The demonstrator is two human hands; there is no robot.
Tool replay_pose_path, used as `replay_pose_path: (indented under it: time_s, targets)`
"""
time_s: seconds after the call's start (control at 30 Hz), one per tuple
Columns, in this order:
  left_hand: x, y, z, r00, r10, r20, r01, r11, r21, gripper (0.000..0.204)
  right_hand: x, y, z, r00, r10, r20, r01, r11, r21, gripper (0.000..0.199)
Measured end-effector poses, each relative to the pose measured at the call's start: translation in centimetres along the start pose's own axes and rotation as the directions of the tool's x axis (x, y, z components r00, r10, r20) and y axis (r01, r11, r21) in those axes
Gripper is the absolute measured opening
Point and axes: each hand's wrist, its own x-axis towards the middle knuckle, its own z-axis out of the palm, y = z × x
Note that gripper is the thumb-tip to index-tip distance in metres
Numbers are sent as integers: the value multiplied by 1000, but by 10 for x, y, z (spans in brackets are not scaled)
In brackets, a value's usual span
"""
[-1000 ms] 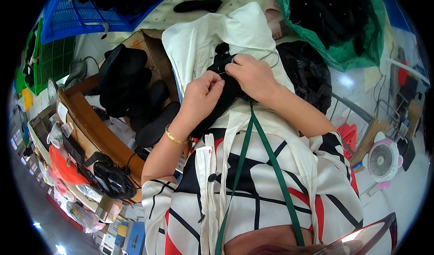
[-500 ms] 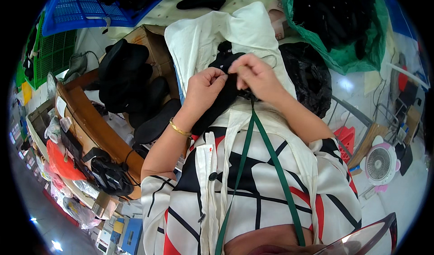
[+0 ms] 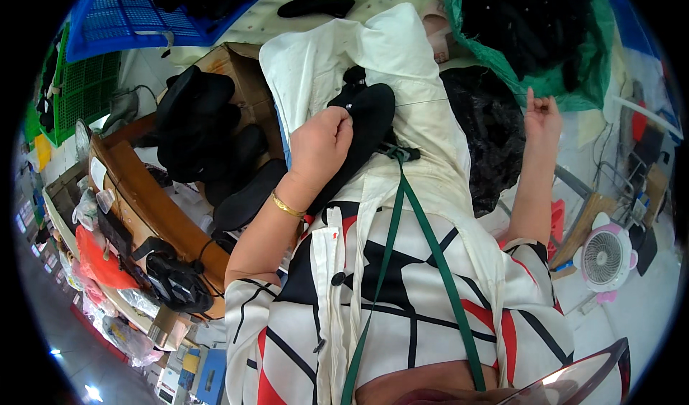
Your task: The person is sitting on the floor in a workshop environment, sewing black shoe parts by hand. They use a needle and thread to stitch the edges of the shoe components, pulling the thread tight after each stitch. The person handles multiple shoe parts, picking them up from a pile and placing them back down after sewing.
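Across the white cloth [image 3: 423, 139] on my lap lies a black cloth shoe [image 3: 373, 114], its sole end pointing up and to the right. My left hand [image 3: 321, 145] is closed on its near side, fingers pinched together by a small shiny spot on it. A thin dark thread [image 3: 423, 102] runs from the shoe over the cloth toward the right. Out at that side, my right hand [image 3: 542, 120] is raised with the fingers curled and one fingertip pointing up. It appears to pinch the thread; any needle there is too small to see.
More black shoes [image 3: 194, 125] are heaped in a cardboard box [image 3: 247, 64] at my left. A green sack [image 3: 574, 102] of black pieces stands at the far right, with a black plastic bag [image 3: 484, 139] nearer. A blue basket [image 3: 136, 17] is at the far left; a fan [image 3: 604, 258] stands right.
My right hand has swung away from the shoe out to the right, drawing the thread taut. My left hand stays on the shoe, which now shows more of its surface.
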Motion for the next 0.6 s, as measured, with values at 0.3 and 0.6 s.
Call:
replay_pose_path:
  time_s: [0.3, 0.6]
  targets:
    - [10, -1, -6, 947, 313, 75, -314, 849, 424, 10, -8, -13, 30, 992, -4, 128, 1, 1000, 22, 18]
    - [31, -9, -5, 971, 226, 82, -240, 926, 292, 6, -51, -79, 104, 814, -37, 580, 40, 999, 8, 7]
